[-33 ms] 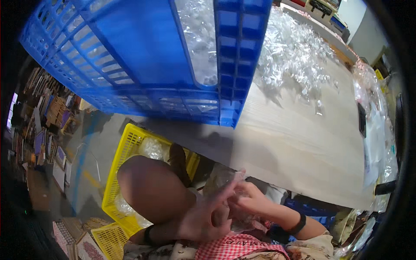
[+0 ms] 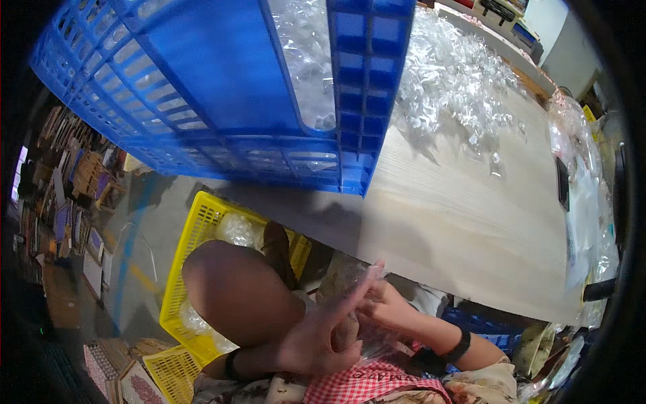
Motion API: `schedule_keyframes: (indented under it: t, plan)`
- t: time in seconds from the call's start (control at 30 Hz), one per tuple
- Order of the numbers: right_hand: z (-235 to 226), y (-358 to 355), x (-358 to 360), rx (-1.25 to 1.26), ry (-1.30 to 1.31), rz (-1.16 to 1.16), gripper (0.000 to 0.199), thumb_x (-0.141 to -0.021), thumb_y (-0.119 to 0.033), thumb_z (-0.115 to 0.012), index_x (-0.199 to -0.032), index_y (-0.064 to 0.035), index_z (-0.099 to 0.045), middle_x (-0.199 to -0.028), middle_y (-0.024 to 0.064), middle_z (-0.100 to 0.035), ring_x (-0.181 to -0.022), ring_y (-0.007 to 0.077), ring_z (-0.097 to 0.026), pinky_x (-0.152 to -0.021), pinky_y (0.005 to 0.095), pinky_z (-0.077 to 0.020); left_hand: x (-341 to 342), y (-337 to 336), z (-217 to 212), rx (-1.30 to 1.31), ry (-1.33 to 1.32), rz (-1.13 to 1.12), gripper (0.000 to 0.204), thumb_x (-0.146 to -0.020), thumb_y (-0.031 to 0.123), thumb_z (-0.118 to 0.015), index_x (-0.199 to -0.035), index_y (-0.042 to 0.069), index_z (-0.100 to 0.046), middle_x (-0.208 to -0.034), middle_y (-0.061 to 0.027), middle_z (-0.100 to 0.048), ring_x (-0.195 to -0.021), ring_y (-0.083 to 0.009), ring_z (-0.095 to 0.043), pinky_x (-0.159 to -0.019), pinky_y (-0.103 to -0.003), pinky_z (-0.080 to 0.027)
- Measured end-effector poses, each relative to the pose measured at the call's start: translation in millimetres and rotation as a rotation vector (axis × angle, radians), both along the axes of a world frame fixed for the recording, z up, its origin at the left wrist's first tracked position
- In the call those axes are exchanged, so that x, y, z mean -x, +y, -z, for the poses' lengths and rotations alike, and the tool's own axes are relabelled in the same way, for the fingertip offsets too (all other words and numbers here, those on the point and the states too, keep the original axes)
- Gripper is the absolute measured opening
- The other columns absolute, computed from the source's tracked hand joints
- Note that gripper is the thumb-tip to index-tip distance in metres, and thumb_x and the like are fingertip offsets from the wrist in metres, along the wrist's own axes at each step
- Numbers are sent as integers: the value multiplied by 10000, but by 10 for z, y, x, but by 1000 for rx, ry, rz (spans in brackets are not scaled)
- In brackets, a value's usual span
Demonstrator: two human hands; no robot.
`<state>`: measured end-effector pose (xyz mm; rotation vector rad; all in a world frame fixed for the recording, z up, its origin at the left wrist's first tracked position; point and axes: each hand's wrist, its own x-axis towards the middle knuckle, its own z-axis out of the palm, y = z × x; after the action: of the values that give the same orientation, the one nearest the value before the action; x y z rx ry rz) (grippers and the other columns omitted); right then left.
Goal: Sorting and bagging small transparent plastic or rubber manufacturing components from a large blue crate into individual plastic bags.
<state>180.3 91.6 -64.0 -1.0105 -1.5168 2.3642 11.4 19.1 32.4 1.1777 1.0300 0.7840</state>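
My two hands meet low in the middle, close to the red-and-white checked apron (image 2: 343, 385). Crumpled clear plastic film (image 2: 382, 347), perhaps a bag, shows around and below the fingers. My right hand (image 2: 393, 311) is closed, its curled fingers pinching the film near my left fingertips. My left hand (image 2: 316, 347), smeared by motion, lies along the film with long fingers stretched toward the right hand and the thumb bent apart. Something dull brownish shows in the gap between thumb and fingers; I cannot make out what.
A big blue crate (image 2: 222, 74) holding clear plastic pieces stands on the pale tabletop (image 2: 471, 229). A heap of small clear packets (image 2: 451, 81) lies beyond it. On the floor at left is a yellow basket (image 2: 176, 289) with clear bags. My knee (image 2: 235, 289) juts up beside it.
My hands stay together in almost the same place; the fingers and film shift slightly. The view tilts a little, and the crate's edge sits slightly farther left.
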Motion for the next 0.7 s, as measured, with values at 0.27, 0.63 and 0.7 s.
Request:
schedule_keyframes:
  t: [0.27,0.63,0.7]
  plan:
    - [359,-172,-186,-1129,-260,-602,348,-863,-212,-590,-1137,-1,-554,-962,206,-594,-876,311,-604,-752,386,-479,38,-132,-168,-114,67,-20,947,-750,-44,-619,-1489,27,-30,-906,-53,-626,-479,-18,-437,-447,-173,-329]
    - [-1307,2639,-744,-1673,-376,63,549,-816,-262,-678,-1318,-152,-484,-1287,139,-531,-1141,350,-517,-1001,415,-405,-45,-220,-1025,-729,-540,81,749,-790,47,-619,-1428,-69,-244,-1468,-363,-112,-1367,-520,-80,-1101,-589,-55]
    - [-863,3217,-1078,-1663,-758,66,685,-804,-417,-659,-1392,-191,-389,-1407,151,-403,-1243,393,-412,-1052,452,-351,-60,64,-1200,-903,-547,356,788,-765,56,-637,-1399,-141,-212,-1483,-332,-130,-1373,-502,-98,-1108,-581,-74]
